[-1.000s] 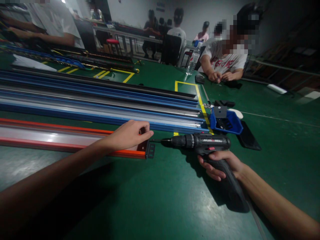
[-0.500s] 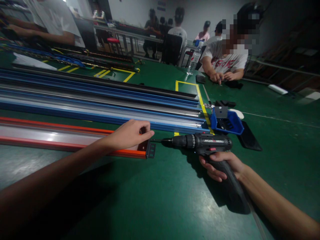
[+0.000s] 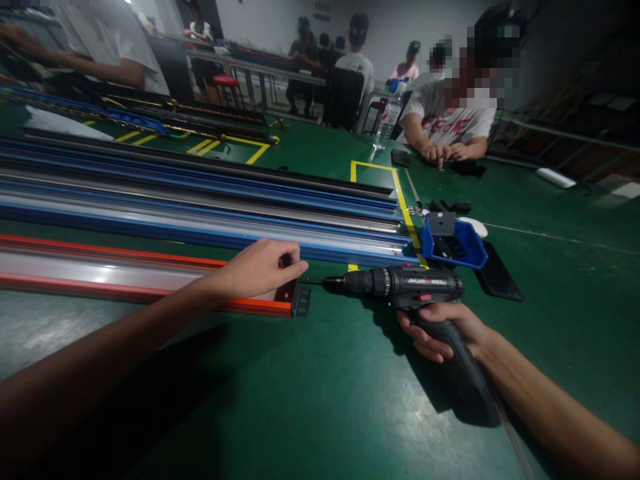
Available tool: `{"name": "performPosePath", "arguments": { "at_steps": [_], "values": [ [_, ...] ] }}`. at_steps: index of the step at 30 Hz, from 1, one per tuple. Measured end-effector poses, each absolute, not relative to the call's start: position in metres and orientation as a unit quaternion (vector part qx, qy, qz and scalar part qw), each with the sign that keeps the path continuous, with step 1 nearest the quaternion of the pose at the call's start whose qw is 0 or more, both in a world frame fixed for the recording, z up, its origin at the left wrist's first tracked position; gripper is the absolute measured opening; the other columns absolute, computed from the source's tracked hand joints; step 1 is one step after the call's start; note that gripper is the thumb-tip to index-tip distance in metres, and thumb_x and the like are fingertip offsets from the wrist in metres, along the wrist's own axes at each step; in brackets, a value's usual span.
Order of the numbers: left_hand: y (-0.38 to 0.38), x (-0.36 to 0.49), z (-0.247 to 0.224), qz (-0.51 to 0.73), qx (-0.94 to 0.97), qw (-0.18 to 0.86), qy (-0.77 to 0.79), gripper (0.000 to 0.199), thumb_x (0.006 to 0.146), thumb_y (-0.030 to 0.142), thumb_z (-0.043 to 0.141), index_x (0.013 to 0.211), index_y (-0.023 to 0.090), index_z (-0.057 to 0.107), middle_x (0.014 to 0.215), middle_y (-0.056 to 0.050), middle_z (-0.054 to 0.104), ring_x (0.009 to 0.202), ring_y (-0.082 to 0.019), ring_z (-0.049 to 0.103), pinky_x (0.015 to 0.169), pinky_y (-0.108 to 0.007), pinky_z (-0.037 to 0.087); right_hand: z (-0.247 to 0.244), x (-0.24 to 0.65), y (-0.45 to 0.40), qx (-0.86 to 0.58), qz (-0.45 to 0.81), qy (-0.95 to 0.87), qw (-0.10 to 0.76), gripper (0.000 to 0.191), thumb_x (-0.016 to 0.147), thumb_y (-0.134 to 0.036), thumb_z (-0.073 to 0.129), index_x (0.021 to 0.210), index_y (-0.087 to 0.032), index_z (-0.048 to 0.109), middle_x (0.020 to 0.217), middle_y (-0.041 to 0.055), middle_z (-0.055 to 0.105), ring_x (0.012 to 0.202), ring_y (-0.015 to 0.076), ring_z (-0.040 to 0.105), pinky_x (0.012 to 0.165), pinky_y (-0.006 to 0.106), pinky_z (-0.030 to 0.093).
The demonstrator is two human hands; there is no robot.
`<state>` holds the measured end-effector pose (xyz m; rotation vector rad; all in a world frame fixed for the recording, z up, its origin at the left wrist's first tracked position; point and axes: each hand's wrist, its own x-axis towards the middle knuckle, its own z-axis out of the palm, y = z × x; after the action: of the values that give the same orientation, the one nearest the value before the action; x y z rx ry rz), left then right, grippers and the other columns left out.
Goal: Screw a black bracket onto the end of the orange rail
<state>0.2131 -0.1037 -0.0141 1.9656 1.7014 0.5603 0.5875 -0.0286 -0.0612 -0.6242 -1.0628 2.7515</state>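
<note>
Cordless drill [image 3: 425,285]: lying level in the right hand [image 3: 450,327], which is wrapped round the grip, forefinger up near the trigger. Chuck and bit [image 3: 320,281] point toward the left hand [image 3: 263,267]. Bit tip is at the black end bracket [image 3: 302,303], just beside the left thumb; from where I stand, I cannot make out whether it sits in a screw.

Left hand lies across the end of the orange-edged channel [image 3: 100,265], fingers curled over its inside, thumb stretched toward the bit. Cannot tell whether the fingers pinch anything. Channel runs away to the left beneath that forearm, flat on the green counter [image 3: 325,400].

Just beyond the left hand: a row of blue channels [image 3: 240,233], roughly parallel to the orange one. Beyond the right hand: blue bin [image 3: 480,250] holding black parts [image 3: 453,248], and next to it a flat black object [image 3: 500,273]. Farther out past both hands, a clear bottle [image 3: 386,123] stands upright; near it a co-worker [image 3: 450,120] in a printed white shirt sits with both hands held low, close together.
</note>
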Motion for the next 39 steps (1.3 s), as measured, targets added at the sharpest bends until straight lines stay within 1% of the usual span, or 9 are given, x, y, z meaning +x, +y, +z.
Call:
{"name": "performPosePath", "arguments": {
  "at_steps": [7,16,21,30,39],
  "values": [
    [-0.1036,0.212,-0.017,0.204,0.721,0.24,0.617,0.031,0.094,0.044,0.053,0.076,0.019,0.06,0.069,0.001,0.065,0.064,-0.014,0.057,0.058,-0.026,0.034,-0.0655,0.5872,-0.0272,-0.181,0.917,-0.348,0.065,0.03,0.092,-0.026,0.055,0.108,-0.005,0.068,0.078,0.0053,0.064,0.043,0.0052,0.05,0.052,0.02,0.053],
    [-0.1031,0.2115,-0.0159,0.201,0.723,0.231,0.62,0.032,0.094,0.045,0.053,0.075,0.02,0.059,0.069,0.001,0.064,0.063,-0.015,0.057,0.057,-0.026,0.033,-0.0635,0.5865,-0.0282,-0.19,0.911,-0.36,0.067,0.03,0.091,-0.027,0.053,0.107,-0.006,0.068,0.077,0.0047,0.063,0.041,0.0051,0.045,0.05,0.02,0.051],
    [-0.1036,0.2124,-0.0153,0.194,0.724,0.23,0.621,0.03,0.094,0.043,0.052,0.076,0.02,0.059,0.068,0.002,0.064,0.063,-0.014,0.056,0.058,-0.026,0.032,-0.0631,0.5861,-0.0285,-0.185,0.914,-0.355,0.065,0.03,0.091,-0.025,0.053,0.108,-0.005,0.067,0.077,0.0047,0.063,0.042,0.005,0.046,0.051,0.02,0.05],
    [-0.1044,0.2133,-0.0133,0.192,0.725,0.227,0.621,0.031,0.094,0.043,0.052,0.075,0.019,0.059,0.068,0.001,0.063,0.062,-0.013,0.055,0.058,-0.026,0.032,-0.0601,0.5857,-0.0275,-0.19,0.919,-0.341,0.059,0.03,0.09,-0.025,0.057,0.109,-0.005,0.068,0.079,0.0056,0.066,0.044,0.0057,0.054,0.052,0.021,0.052],
    [-0.1048,0.2124,-0.0155,0.2,0.721,0.226,0.624,0.031,0.094,0.043,0.053,0.075,0.019,0.059,0.064,0.003,0.061,0.058,-0.012,0.053,0.056,-0.025,0.031,-0.0641,0.5856,-0.0272,-0.166,0.922,-0.344,0.065,0.03,0.092,-0.024,0.053,0.11,-0.004,0.066,0.079,0.0058,0.065,0.043,0.005,0.051,0.052,0.022,0.054]
  ]
}}
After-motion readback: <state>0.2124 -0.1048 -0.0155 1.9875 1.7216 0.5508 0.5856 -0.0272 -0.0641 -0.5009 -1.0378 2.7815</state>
